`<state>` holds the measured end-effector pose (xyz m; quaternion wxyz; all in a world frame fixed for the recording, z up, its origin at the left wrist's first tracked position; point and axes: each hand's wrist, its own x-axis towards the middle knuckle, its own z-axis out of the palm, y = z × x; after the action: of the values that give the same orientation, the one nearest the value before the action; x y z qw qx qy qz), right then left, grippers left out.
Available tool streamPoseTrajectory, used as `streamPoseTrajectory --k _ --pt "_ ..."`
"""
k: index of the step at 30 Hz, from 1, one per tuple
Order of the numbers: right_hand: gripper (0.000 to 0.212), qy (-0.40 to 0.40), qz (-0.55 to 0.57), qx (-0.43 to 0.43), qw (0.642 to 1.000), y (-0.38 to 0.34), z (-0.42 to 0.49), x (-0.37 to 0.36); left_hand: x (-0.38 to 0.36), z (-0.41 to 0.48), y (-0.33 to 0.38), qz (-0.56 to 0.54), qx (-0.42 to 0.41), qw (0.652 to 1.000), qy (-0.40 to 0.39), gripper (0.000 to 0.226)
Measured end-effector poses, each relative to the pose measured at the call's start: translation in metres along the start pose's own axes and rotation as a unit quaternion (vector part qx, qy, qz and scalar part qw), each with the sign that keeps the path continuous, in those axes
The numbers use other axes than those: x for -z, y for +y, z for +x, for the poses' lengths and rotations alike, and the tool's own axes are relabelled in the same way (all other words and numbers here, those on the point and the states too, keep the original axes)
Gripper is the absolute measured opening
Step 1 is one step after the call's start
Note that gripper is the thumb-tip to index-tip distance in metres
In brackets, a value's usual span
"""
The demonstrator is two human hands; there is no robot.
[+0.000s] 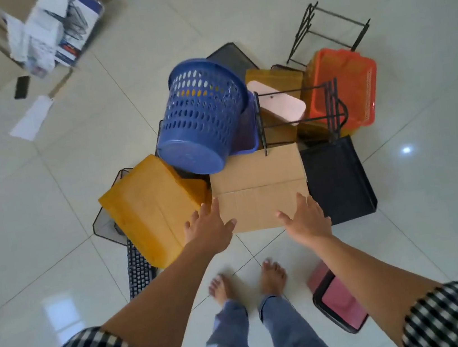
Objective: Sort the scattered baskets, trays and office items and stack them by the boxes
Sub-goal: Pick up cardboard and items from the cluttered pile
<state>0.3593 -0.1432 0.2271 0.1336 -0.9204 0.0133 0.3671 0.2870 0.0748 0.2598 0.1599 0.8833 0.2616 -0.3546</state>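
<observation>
Blue basket (201, 112) lay tipped on its side amid the clutter, orange basket (347, 83) partly behind a wire rack (334, 108), keyboard (138, 271) half hidden under yellow box (144, 208), left hand (208, 226) and right hand (306, 217) splayed, empty, over cardboard sheet (259, 186), contact unclear.

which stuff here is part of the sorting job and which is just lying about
Job: blue perforated plastic basket, orange plastic mesh tray, yellow plastic tray, black plastic file tray, flat brown cardboard box.
Lying about: loose white paper sheet, small black flat object.

Bright even light; glare on floor tiles (407, 149) (edges blurred, bowed).
</observation>
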Motion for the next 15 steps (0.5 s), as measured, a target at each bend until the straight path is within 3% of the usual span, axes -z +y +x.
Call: streamPoseTrajectory --k 8,15 --pt "0.093 -0.042 0.049 -0.081 0.995 0.009 0.112 -0.067 -0.059 0.121 -0.015 -0.052 0.009 0.995 -0.085 0.09" --pt "0.099 -0.019 0.07 -0.167 0.983 0.033 0.194 -0.092 -0.098 0.196 -0.028 -0.088 0.028 0.987 -0.129 0.096"
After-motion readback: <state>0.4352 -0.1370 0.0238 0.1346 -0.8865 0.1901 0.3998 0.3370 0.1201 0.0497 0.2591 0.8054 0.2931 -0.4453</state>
